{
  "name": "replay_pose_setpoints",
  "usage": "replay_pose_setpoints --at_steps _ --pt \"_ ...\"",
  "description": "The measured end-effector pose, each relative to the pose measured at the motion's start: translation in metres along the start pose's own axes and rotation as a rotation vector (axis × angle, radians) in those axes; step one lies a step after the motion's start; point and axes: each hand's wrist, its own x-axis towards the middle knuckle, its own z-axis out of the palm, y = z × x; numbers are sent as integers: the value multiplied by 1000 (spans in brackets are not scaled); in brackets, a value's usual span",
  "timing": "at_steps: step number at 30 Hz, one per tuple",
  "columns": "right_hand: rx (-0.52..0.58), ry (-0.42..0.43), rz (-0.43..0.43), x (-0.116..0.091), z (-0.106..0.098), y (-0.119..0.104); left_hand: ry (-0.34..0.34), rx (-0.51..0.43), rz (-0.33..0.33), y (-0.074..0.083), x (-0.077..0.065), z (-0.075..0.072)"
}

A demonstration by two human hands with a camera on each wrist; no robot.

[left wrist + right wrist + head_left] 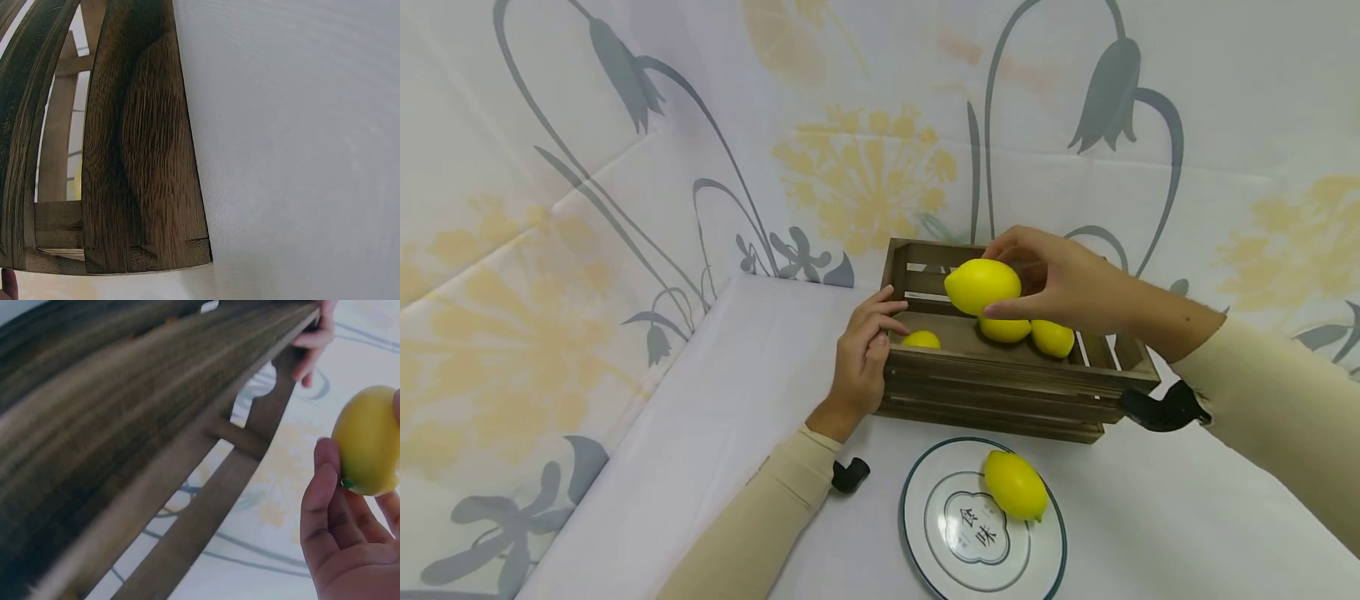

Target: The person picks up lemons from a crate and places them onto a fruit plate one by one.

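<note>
My right hand (1052,279) pinches a yellow lemon (981,286) above the brown wooden crate (1000,396), thumb on one side and fingers on the other. The right wrist view shows the same lemon (367,440) between the fingertips, its small green tip downward. At the crate's left end, my left hand (865,350) grips the top rim, fingers over the edge. Inside the crate lie a lemon (921,339) by the left hand and two more, one lemon (1003,329) below the held one and another lemon (1052,339) to its right.
In front of the crate, a white plate (928,533) with a blue rim stands on the white table surface (700,400). One lemon (1015,485) lies on its upper right part. A flower-printed cloth (872,100) rises behind the crate and along the left.
</note>
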Motion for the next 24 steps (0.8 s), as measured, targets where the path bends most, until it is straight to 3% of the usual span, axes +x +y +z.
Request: replay_pose_setpoints --at_steps 3,11,24 --pt "-3 31 -8 -11 3 0 -8 -4 -10 0 0 0" --pt "12 88 -135 -33 12 1 1 -17 17 -1 0 0" --pt "144 92 -172 -64 39 5 -30 -5 -3 -1 -1 -1"
